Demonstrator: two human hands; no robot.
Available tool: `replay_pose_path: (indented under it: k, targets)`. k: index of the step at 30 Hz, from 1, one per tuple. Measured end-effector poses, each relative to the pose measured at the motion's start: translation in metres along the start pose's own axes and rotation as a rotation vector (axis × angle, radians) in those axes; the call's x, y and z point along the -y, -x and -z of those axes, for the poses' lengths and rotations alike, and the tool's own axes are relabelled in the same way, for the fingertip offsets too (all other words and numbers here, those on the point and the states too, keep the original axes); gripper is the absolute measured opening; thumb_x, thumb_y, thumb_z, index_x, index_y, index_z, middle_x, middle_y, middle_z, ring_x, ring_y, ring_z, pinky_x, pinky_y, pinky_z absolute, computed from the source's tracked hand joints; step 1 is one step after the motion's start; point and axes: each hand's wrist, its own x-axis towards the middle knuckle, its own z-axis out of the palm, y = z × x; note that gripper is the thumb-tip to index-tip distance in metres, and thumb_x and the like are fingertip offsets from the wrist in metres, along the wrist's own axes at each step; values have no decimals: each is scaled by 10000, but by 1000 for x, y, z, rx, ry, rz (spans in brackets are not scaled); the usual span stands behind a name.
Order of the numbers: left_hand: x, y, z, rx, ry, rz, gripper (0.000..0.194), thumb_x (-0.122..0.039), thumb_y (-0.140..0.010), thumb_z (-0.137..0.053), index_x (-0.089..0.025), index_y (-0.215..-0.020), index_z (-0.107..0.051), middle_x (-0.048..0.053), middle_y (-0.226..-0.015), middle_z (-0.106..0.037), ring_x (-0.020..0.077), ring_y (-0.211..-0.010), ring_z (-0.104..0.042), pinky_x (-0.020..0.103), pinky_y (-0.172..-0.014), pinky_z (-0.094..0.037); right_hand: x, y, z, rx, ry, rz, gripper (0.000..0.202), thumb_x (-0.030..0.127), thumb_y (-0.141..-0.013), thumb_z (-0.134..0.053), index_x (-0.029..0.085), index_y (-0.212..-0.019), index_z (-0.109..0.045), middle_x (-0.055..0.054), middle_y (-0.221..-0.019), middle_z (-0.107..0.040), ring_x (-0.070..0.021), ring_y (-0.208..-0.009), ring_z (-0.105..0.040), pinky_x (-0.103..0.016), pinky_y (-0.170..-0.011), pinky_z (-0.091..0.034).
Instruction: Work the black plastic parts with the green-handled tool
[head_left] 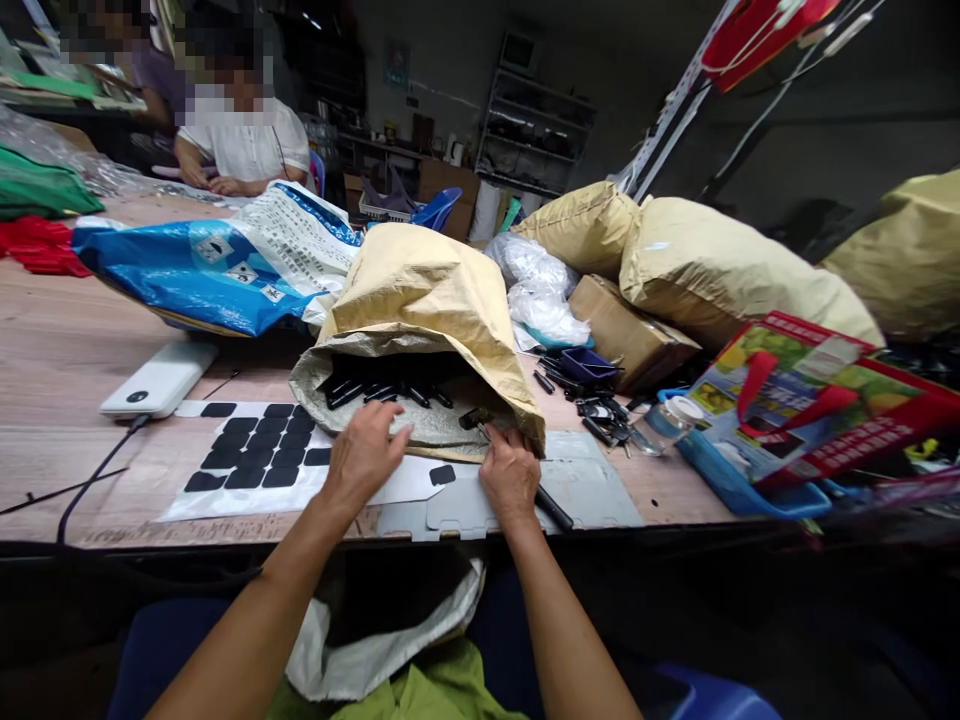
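Observation:
A tan woven sack (420, 290) lies on its side, mouth toward me, with several black cylindrical pieces (386, 388) inside. My left hand (366, 452) is at the lower lip of the mouth, fingers apart and holding nothing. At the right side of the mouth, my right hand (511, 470) has its fingers closed at a small black piece with a shiny end (472, 418). A black rod-like handle (553, 508) sticks out beside that wrist; whether the two are joined is hidden. A white sheet of black stickers (259, 440) lies left of my hands, and a grey board (592, 490) is under the right one.
A white power bank (159, 380) with a cable lies left. Blue-white packaging (225, 265) is behind it. To the right are loose black parts (600, 405), a glass jar (667, 422), a blue tray (739, 480) and a red-handled bag (817, 400). Two people sit at the far left.

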Motion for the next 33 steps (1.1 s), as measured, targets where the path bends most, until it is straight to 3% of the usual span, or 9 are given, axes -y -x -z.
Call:
replay_pose_path:
  k: [1, 3, 9, 13, 16, 19, 21, 27, 33]
  targets:
    - [8, -14, -5, -79, -86, 47, 308, -385, -937, -540, -200, -1134, -690, 105, -1094, -692, 277, -1040, -601, 351, -868, -460, 0, 0, 0, 5, -1, -5, 404, 186, -910, -548, 318, -1267, -682, -60, -1032, -679, -219, -955, -597, -289, -788, -397]
    - [24, -34, -13, -123, -215, 134, 336, -383, -915, -566, -169, -1143, -688, 139, -1124, -668, 324, -1094, -565, 387, -896, -461, 0, 0, 0, 15, -2, -13, 406, 187, -905, -554, 324, -1265, -681, -55, -1033, -679, -216, -945, -600, -286, -779, -398]
    - [45, -49, -27, 19, -281, 247, 327, -414, -885, -595, -181, -1081, -714, 145, -1115, -681, 360, -1114, -540, 434, -891, -462, 1, 0, 1, 34, 7, -21, 402, 200, -915, -539, 333, -1272, -666, -50, -1044, -681, -216, -948, -608, -278, -767, -403]
    - [41, -41, -24, -23, -208, 179, 282, -399, -883, -601, -189, -1029, -721, 143, -1089, -673, 362, -1106, -526, 455, -899, -438, 1, 0, 1, 45, 10, -18, 407, 202, -922, -524, 330, -1283, -659, -59, -1045, -681, -211, -926, -613, -276, -771, -411]
    - [28, -26, -19, -69, -7, 11, 232, -384, -886, -617, -205, -1001, -709, 100, -1021, -672, 309, -1051, -540, 420, -905, -433, 1, 0, 1, 31, -3, -11, 407, 188, -916, -530, 313, -1277, -669, -68, -1045, -680, -212, -937, -614, -276, -776, -412]
    - [11, -4, -19, 78, 231, -211, 186, -369, -888, -639, -222, -981, -707, 49, -954, -682, 241, -976, -556, 354, -875, -441, 1, 0, 0, 18, -7, -13, 402, 185, -916, -531, 305, -1271, -677, -72, -1053, -678, -207, -947, -612, -275, -785, -415]
    - [2, 10, -24, 188, 294, -280, 161, -344, -874, -667, -225, -971, -713, 38, -935, -685, 225, -958, -555, 332, -848, -440, 2, 0, 1, 13, -9, -12, 399, 186, -919, -529, 302, -1269, -680, -74, -1057, -678, -207, -960, -609, -274, -797, -417]
    - [0, 27, -46, 207, 275, -233, 169, -313, -853, -701, -212, -986, -721, 50, -943, -675, 233, -957, -537, 351, -868, -413, 1, 1, 2, 15, -28, -3, 391, 190, -935, -521, 299, -1275, -681, -66, -1050, -685, -210, -964, -610, -269, -801, -413]
    - [7, 24, -49, 221, 316, -253, 188, -333, -856, -704, -220, -1004, -732, 45, -928, -671, 229, -950, -532, 348, -867, -404, 0, -2, 2, 23, -85, -63, 372, 181, -947, -524, 333, -1235, -702, -39, -1069, -702, -178, -884, -622, -263, -787, -422]
